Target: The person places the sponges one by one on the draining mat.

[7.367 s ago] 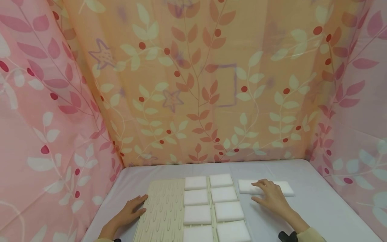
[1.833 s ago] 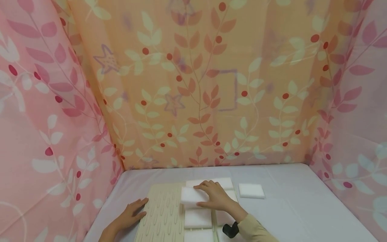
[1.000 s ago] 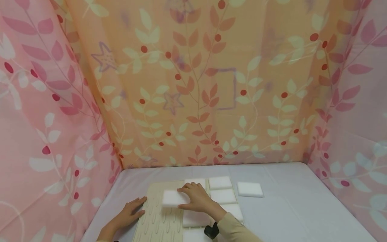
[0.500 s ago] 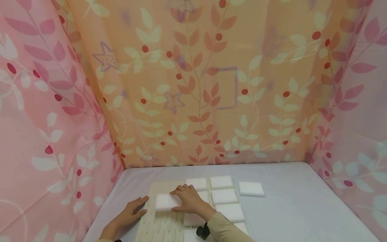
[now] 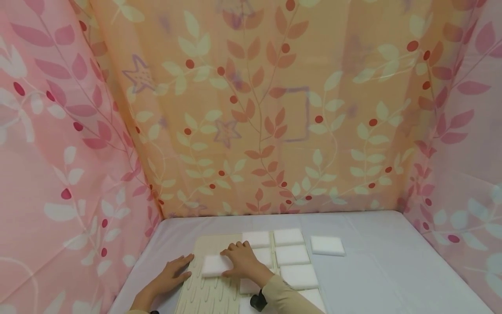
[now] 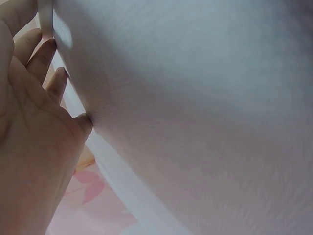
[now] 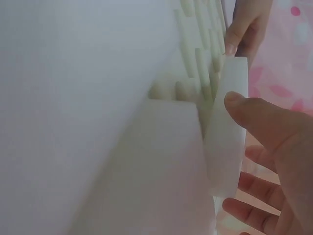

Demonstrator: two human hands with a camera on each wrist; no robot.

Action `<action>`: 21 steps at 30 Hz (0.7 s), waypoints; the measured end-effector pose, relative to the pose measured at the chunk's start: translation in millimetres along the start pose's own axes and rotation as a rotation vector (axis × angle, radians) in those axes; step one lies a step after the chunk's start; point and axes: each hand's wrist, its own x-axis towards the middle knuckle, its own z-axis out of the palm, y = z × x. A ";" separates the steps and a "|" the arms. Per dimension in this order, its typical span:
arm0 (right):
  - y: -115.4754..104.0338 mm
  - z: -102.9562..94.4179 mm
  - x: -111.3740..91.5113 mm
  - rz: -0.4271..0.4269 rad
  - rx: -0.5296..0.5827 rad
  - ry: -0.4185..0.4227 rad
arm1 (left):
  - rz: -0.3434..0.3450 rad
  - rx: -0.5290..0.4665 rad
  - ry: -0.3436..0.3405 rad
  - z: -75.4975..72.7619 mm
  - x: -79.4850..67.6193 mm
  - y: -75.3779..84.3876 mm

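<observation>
My right hand (image 5: 244, 262) pinches a white foam sponge (image 5: 213, 266) between thumb and fingers. The sponge lies flat, close over the ridged left half of the cream mat (image 5: 209, 298). In the right wrist view the thumb presses one edge of the sponge (image 7: 227, 132), with fingers at the opposite side. Several more white sponges (image 5: 291, 254) lie in two columns on the mat's right half, partly hidden by my right arm. My left hand (image 5: 172, 275) rests at the mat's left edge, fingers extended and touching it.
A single white sponge (image 5: 327, 245) lies on the white-covered table (image 5: 376, 270) to the right of the mat. Patterned cloth walls (image 5: 251, 109) stand at the back and both sides. A black wrist mount (image 5: 258, 301) sits on my right wrist.
My right hand took one of the two sponges from right of the mat, carried it left across the columns, and lowered it onto the ridged half. The left hand stays put.
</observation>
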 end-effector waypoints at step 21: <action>2.3 -7.2 -1.9 0.012 0.033 -0.054 | 0.003 -0.022 -0.022 -3.0 1.2 4.5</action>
